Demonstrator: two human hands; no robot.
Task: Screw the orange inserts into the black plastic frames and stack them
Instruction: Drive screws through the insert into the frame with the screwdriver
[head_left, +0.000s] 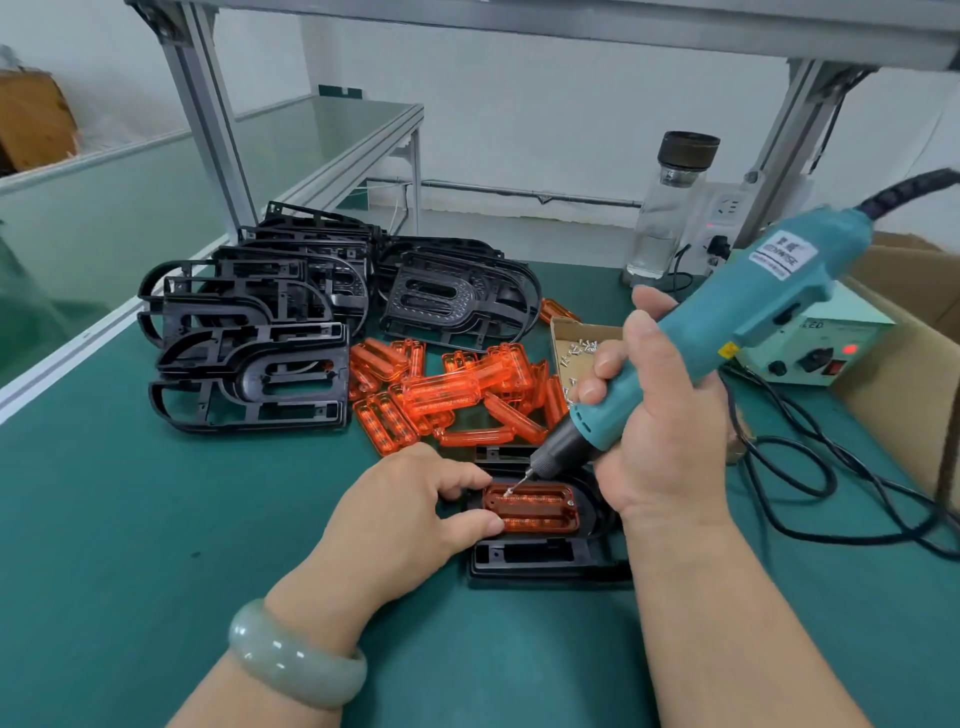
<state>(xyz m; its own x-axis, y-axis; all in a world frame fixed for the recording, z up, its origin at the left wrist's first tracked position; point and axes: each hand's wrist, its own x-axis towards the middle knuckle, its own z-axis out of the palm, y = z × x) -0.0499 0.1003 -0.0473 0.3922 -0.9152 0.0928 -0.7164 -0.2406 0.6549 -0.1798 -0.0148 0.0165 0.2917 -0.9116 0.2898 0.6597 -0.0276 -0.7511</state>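
On the counter (130, 545), far left, lie the black frames (249, 332), roughly a dozen overlapping, too tangled to count exactly. Right of them sits a heap of loose orange inserts (441, 395), perhaps fifteen. The left hand (405, 514), fingers curled, pins one insert (532, 506) into one frame (540, 556); the insert's long axis runs left to right. The right hand (670, 415) is closed round a driver (717, 332), slanting down-left, tip at the insert's upper-left corner, so the next move is likely a short press down. Small screws (576, 353) lie in a tray beyond.
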